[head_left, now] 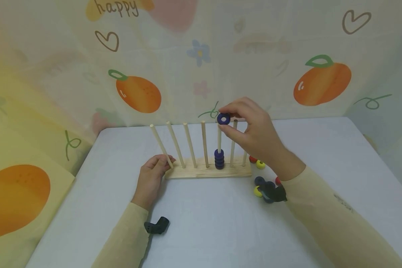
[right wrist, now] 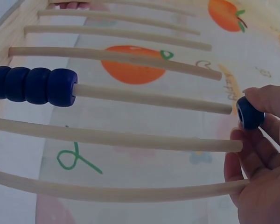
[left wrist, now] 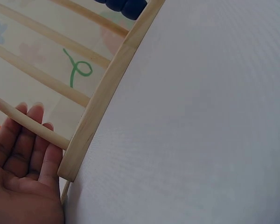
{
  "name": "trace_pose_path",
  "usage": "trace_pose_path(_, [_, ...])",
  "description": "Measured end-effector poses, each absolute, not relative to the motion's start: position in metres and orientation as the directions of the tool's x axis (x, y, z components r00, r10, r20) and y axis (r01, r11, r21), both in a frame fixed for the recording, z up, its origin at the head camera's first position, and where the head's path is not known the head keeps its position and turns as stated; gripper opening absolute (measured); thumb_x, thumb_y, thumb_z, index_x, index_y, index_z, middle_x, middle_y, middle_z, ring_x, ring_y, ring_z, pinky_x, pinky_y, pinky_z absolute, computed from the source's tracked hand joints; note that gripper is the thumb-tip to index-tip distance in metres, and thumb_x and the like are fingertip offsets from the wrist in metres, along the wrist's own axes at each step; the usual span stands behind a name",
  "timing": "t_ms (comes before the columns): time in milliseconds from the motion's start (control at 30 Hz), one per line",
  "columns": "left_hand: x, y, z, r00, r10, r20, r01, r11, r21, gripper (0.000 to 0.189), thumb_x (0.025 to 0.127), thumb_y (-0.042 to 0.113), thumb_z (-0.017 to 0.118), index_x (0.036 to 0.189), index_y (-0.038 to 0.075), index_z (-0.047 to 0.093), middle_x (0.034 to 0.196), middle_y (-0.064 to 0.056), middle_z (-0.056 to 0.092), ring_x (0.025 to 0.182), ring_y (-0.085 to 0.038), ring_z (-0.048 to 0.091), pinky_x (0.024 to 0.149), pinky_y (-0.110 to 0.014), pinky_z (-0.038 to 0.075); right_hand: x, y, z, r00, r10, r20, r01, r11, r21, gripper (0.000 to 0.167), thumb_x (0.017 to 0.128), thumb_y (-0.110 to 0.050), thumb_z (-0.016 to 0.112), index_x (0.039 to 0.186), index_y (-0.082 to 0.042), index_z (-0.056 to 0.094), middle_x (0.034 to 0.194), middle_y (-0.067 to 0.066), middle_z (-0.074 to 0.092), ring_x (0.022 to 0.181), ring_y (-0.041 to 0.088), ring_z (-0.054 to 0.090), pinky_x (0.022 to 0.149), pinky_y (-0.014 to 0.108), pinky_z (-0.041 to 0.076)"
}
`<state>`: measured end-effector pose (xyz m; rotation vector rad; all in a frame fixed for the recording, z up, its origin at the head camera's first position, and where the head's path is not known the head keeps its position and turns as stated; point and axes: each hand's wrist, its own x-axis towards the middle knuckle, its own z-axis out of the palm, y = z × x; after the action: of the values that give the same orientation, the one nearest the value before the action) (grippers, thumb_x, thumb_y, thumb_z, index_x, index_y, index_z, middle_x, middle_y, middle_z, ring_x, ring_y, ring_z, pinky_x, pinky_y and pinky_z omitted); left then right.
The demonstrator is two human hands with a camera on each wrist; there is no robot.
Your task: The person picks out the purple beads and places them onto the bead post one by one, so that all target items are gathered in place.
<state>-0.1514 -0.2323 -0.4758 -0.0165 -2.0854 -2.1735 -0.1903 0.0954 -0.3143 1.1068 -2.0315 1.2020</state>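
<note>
A wooden peg rack [head_left: 207,172] stands on the table with several upright pegs. My left hand [head_left: 154,169] holds the rack's left end, its thumb and fingers around the foot of the outermost peg [left wrist: 35,125]. Several dark blue beads [right wrist: 35,86] are stacked at the bottom of one peg toward the right. Between thumb and fingertips, my right hand [head_left: 254,126] pinches another blue bead [right wrist: 250,113]. That bead is just off the top end of the same peg [right wrist: 154,99], its hole facing the peg tip. The other right fingers lie near the tips of the neighbouring pegs.
Loose beads lie right of the rack, under the right forearm: a yellow bead [head_left: 260,164], a red bead [head_left: 252,159], a blue bead [head_left: 259,181] and others partly hidden. A white cloth covers the table [head_left: 201,223]. Behind it hangs a printed curtain [head_left: 254,74].
</note>
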Motion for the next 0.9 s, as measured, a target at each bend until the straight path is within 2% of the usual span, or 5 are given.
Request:
trace_pose_path(67, [-0.1514, -0.2323, -0.4759, -0.992, -0.084, 0.094, 0.098, -0.038, 0.995, 0.048, 0.113, 0.034, 0.065, 0.120, -0.013, 0.064, 0.126, -0.021, 0.069, 0.123, -0.029, 0.067, 0.110, -0.036, 0.054, -0.1914, 0.0947, -0.3156, -0.528, -0.376, 0.761, -0.849, 0.263, -0.459, 0.032, 0.090, 0.009, 0.086, 0.119, 0.008, 0.073, 0.115, 0.013, 0.070, 0.104, 0.019, 0.067, 0.090, 0.037, 0.064])
trace_pose_path(300, [-0.1515, -0.2325, -0.4760, -0.993, -0.081, 0.086, 0.088, -0.024, 0.996, 0.047, 0.113, 0.034, 0.064, 0.121, -0.012, 0.065, 0.126, -0.019, 0.069, 0.123, -0.029, 0.067, 0.110, -0.036, 0.053, -0.1943, 0.0929, -0.3195, -0.552, -0.366, 0.749, -0.833, 0.263, -0.486, 0.031, 0.091, 0.007, 0.086, 0.119, 0.005, 0.074, 0.113, 0.011, 0.071, 0.100, 0.022, 0.065, 0.088, 0.028, 0.060])
trace_pose_path(467, [-0.1514, -0.2319, -0.4757, -0.992, -0.087, 0.089, 0.093, -0.045, 0.995, 0.046, 0.114, 0.032, 0.063, 0.121, -0.014, 0.064, 0.125, -0.019, 0.069, 0.123, -0.031, 0.066, 0.110, -0.038, 0.053, -0.1950, 0.0918, -0.3218, -0.567, -0.363, 0.739, -0.823, 0.276, -0.496, 0.031, 0.091, 0.003, 0.087, 0.120, 0.003, 0.075, 0.112, 0.010, 0.071, 0.101, 0.023, 0.065, 0.086, 0.027, 0.058])
trace_pose_path(900, [-0.1519, -0.2320, -0.4753, -0.991, -0.094, 0.092, 0.097, -0.048, 0.994, 0.046, 0.114, 0.031, 0.063, 0.120, -0.015, 0.064, 0.126, -0.022, 0.068, 0.123, -0.032, 0.067, 0.110, -0.037, 0.054, -0.1949, 0.0862, -0.3229, -0.608, -0.383, 0.695, -0.791, 0.361, -0.494, 0.030, 0.093, -0.001, 0.087, 0.120, 0.002, 0.074, 0.113, 0.009, 0.071, 0.102, 0.027, 0.065, 0.080, 0.037, 0.058])
